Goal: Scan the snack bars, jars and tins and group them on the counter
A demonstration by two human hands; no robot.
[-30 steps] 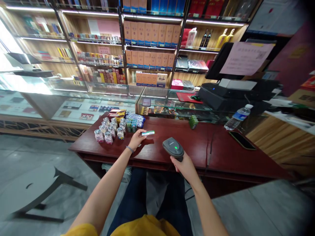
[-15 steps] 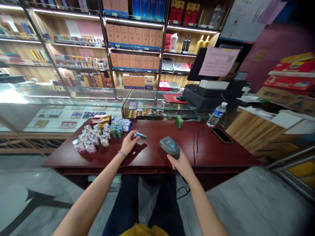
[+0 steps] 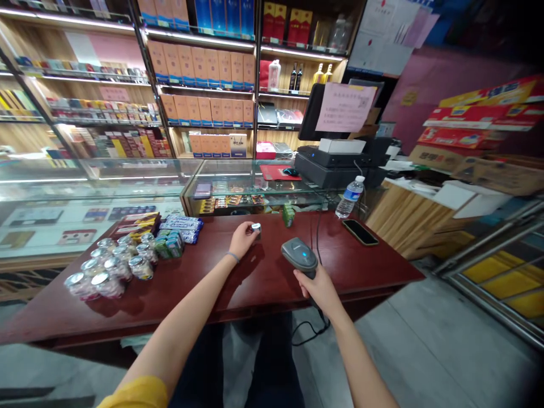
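Note:
Between the fingertips of my left hand (image 3: 243, 241) is a small box (image 3: 255, 228), its pale end facing up, held just over the dark red table (image 3: 204, 283). My right hand (image 3: 319, 289) is wrapped round the handle of a grey barcode scanner (image 3: 300, 254), which has a blue light on top and its head turned toward the small box. A gap separates scanner and box. Beyond them stands a green box (image 3: 288, 215) near the table's back edge. To the left are several green boxes (image 3: 169, 243) beside lidded jars of sweets (image 3: 108, 284).
Blue-and-white packets (image 3: 181, 226) and yellow-and-brown packs (image 3: 136, 225) lie behind the jars. A water bottle (image 3: 351, 197) and a phone (image 3: 360, 232) are at the right. The scanner's cable (image 3: 318, 229) crosses the table. A glass display case (image 3: 229, 187) borders the back.
My left hand has carried the small box to the right and turned it end-up, closer to the scanner. The view has swung right, so the table goods appear further left.

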